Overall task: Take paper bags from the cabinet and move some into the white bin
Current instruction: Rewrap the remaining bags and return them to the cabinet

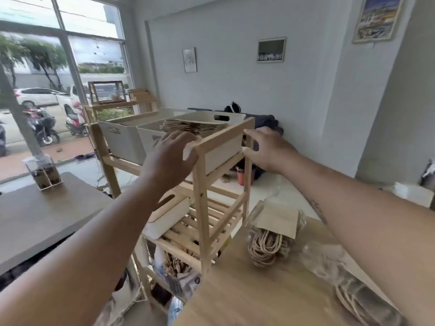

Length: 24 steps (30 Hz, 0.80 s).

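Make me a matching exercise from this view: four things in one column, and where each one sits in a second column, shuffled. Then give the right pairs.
Things:
1. stack of flat paper bags
2. white lidded box
3. clear container
4. bundle of paper bags with rope handles

Places:
A. on the grey table at the left
B. inside the white bin on the top shelf of the wooden rack
C. on the wooden counter near the right arm
D. on the slatted middle shelf of the rack

Pairs: 1-B, 2-D, 3-A, 4-C
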Each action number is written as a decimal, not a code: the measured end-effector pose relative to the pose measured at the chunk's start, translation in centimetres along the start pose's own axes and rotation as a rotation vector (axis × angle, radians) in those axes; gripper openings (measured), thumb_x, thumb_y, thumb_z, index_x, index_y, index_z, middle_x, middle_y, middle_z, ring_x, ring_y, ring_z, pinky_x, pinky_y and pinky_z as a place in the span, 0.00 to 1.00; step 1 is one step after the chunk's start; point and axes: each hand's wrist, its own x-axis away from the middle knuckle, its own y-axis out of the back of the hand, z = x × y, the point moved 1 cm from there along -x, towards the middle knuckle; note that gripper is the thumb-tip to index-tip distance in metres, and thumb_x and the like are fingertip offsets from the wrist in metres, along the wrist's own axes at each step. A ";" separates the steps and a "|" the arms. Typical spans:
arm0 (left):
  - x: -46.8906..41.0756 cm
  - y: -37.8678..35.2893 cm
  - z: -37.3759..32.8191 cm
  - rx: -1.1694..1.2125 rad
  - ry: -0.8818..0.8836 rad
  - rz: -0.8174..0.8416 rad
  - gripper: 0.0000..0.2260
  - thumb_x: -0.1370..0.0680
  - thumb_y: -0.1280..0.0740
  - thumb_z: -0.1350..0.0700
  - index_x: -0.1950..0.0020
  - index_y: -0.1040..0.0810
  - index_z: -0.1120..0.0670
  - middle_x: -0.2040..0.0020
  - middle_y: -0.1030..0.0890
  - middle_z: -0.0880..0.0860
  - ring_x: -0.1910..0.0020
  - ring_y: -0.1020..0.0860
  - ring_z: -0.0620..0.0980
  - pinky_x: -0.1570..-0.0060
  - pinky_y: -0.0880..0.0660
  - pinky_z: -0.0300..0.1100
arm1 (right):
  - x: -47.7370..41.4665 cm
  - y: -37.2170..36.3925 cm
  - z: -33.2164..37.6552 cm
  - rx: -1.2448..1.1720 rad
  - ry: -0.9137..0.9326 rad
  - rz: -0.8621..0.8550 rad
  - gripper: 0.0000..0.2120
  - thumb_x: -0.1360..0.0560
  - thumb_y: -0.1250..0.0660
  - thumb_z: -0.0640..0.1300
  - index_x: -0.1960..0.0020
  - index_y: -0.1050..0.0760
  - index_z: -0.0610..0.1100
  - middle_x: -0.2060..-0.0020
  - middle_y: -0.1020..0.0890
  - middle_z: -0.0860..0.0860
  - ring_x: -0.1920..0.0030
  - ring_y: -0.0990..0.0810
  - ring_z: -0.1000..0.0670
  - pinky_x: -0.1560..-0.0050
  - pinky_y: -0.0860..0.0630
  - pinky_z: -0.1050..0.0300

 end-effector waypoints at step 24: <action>20.3 -27.3 -1.3 0.011 0.019 0.827 0.29 0.21 0.41 0.44 0.21 0.42 0.50 0.19 0.44 0.49 0.21 0.48 0.53 0.23 0.46 0.53 | 26.0 -25.0 -15.2 0.117 -0.503 0.393 0.28 0.19 0.49 0.60 0.21 0.46 0.55 0.20 0.48 0.46 0.21 0.52 0.43 0.23 0.55 0.47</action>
